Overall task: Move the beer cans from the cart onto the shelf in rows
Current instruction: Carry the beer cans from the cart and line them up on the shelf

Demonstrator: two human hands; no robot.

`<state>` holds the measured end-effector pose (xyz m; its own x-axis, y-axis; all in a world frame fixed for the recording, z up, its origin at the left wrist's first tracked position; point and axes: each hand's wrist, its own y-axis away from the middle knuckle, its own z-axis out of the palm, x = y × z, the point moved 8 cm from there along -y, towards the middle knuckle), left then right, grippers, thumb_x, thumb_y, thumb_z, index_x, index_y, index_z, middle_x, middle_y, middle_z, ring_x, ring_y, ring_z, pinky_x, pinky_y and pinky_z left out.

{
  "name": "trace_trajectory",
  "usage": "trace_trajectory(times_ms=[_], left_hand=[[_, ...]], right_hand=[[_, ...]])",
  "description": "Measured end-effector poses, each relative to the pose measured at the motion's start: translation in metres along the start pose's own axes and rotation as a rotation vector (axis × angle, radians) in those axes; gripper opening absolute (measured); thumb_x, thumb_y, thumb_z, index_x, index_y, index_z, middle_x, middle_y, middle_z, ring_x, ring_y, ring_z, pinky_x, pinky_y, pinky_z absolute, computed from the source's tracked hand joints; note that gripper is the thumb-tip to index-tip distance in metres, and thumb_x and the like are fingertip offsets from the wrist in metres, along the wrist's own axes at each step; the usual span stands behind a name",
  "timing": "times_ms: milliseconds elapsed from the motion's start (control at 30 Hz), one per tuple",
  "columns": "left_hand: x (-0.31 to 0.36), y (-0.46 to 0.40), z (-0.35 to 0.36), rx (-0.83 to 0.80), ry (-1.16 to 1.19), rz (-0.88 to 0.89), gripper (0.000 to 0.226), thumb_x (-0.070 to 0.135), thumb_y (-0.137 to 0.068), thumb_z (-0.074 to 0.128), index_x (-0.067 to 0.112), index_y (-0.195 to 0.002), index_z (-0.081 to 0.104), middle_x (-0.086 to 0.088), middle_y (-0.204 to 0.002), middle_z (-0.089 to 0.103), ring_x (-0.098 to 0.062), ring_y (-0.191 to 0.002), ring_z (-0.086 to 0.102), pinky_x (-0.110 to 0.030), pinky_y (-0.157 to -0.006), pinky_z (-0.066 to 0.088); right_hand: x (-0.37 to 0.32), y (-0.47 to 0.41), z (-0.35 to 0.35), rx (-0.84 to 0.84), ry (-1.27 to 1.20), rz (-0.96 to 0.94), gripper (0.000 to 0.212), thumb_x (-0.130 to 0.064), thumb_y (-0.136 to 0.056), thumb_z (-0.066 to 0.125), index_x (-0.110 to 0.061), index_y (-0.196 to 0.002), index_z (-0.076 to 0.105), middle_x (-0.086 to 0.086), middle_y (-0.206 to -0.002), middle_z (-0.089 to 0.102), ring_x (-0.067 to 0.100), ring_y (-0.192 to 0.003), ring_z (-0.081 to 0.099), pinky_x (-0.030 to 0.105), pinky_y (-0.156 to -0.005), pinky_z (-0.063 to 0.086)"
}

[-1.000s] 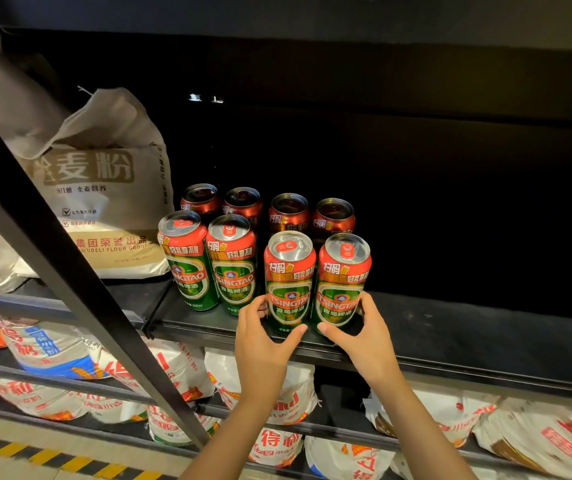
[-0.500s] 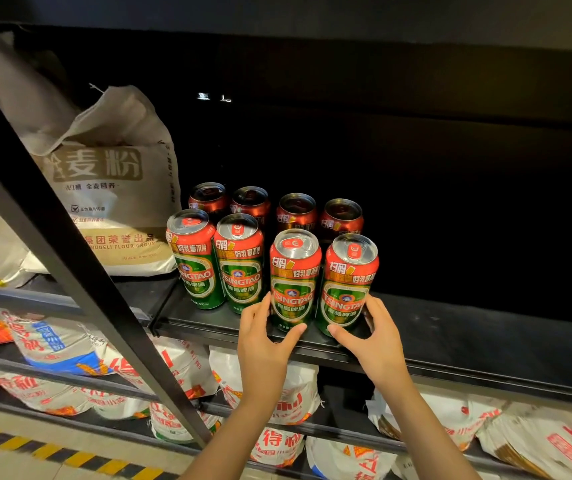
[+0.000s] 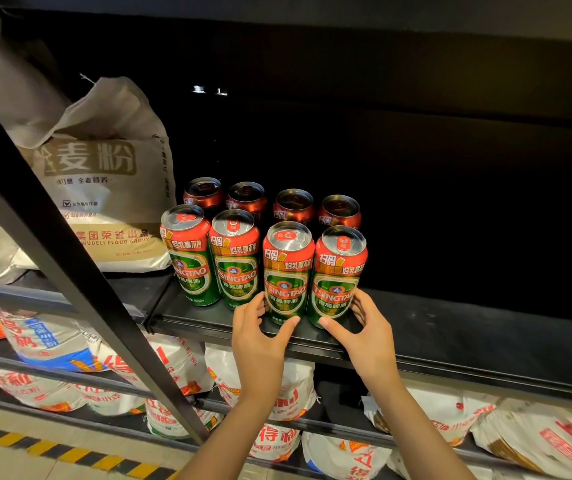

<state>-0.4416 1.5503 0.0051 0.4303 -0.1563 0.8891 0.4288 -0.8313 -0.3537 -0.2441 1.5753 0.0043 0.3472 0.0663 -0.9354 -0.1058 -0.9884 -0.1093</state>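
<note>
Two hands holding the front pair of beer cans on the black metal shelf.

Eight red-and-green aluminium beer cans are standing upright on that shelf in two rows of four, just right of a beige woven flour sack. The left hand is curling round the base of the third front can, thumb touching its front; the right hand is cupping the base of the fourth front can likewise. White printed bags are lying below the shelf.
</note>
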Motion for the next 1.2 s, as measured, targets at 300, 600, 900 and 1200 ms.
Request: trace_trajectory(times_ms=[300,600,900,1200], left_hand=[[0.001,-0.001,0.000,0.034,0.033,-0.022,0.056,0.024,-0.071,0.081,0.011,-0.121,0.057,0.004,-0.108,0.055,-0.009,-0.102,0.055,-0.007,-0.088,0.041],[0.003,-0.001,0.004,0.080,0.026,-0.049,0.058,0.022,-0.071,0.081,0.009,-0.123,0.058,0.003,-0.106,0.055,-0.012,-0.100,0.057,-0.004,-0.086,0.040],[0.001,0.001,0.004,0.039,-0.002,-0.084,0.054,0.020,-0.077,0.076,0.010,-0.125,0.054,0.005,-0.111,0.053,-0.006,-0.103,0.054,-0.017,-0.089,0.044],[-0.001,-0.012,-0.007,-0.463,-0.129,-0.167,0.048,0.020,-0.087,0.064,0.010,-0.131,0.049,-0.001,-0.123,0.056,-0.010,-0.105,0.053,-0.024,-0.092,0.041]], right_hand=[[-0.004,0.000,0.003,0.026,0.035,-0.007,0.067,-0.025,-0.077,0.077,-0.025,-0.136,0.047,-0.016,-0.122,0.053,0.004,-0.118,0.048,0.015,-0.091,0.037],[-0.004,0.000,0.006,0.034,0.064,0.000,0.071,-0.028,-0.079,0.075,-0.026,-0.142,0.042,-0.015,-0.128,0.053,0.001,-0.120,0.045,0.017,-0.095,0.036],[-0.004,0.001,0.006,0.019,0.101,-0.008,0.068,-0.029,-0.080,0.074,-0.024,-0.140,0.043,-0.011,-0.132,0.054,0.000,-0.120,0.047,0.008,-0.090,0.034],[-0.018,0.031,-0.020,0.005,0.322,0.035,0.050,-0.024,-0.091,0.061,-0.019,-0.138,0.045,-0.005,-0.139,0.049,0.012,-0.128,0.044,0.025,-0.103,0.036]])
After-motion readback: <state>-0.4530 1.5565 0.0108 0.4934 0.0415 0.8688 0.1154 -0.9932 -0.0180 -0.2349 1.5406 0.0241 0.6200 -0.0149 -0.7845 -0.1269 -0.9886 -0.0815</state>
